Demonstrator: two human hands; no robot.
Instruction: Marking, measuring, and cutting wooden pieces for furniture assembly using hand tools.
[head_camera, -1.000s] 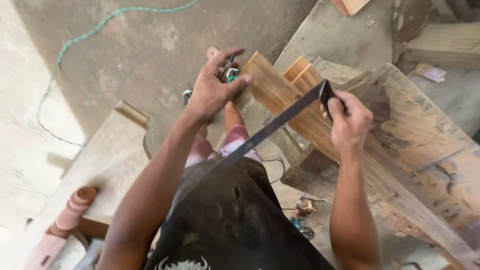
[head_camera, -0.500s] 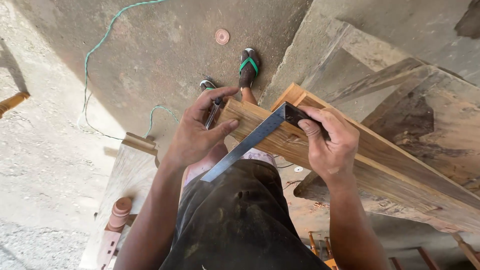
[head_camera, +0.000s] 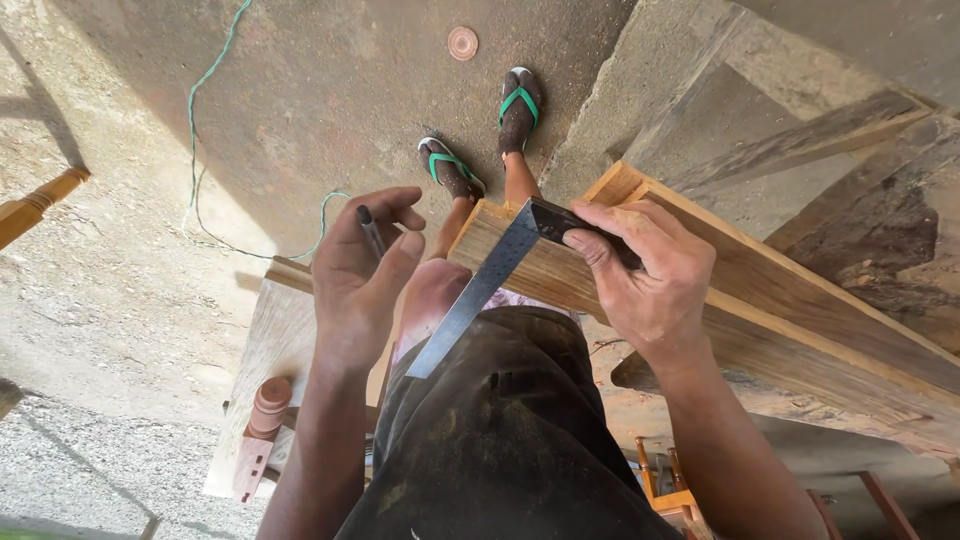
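- Two bare hands work over the end of a long wooden plank (head_camera: 780, 300), which runs from the middle of the scene away to the right, its near end close to the person's body.
- Right hand (head_camera: 650, 275) lies flat-curled over the dark stock of a try square (head_camera: 500, 270), fingers wrapped across the stock and pressing it against the top of the plank near its end.
- Steel blade of the square slants from the plank's end down and left toward the person's dark shorts (head_camera: 500, 440), hanging past the wood's edge.
- Left hand (head_camera: 360, 275) hovers just left of the plank's end, apart from the wood; fingers are loosely curled and pinch a dark pencil (head_camera: 371, 230) between thumb and forefinger, tip pointing up and away.
- Feet in green-strapped sandals (head_camera: 480, 130) stand on the concrete floor (head_camera: 300, 90) on the far side of the plank.
- Green cord (head_camera: 205, 120) trails across the floor at far left, and a small round disc (head_camera: 462, 43) lies near the top centre.
- Lower left, a pale board (head_camera: 270, 340) sits beside a reddish turned wooden piece (head_camera: 262, 425).
- Another turned wooden leg (head_camera: 40, 205) pokes in from the left edge.
- Rough, weathered boards (head_camera: 860, 170) lie beyond the plank at right.
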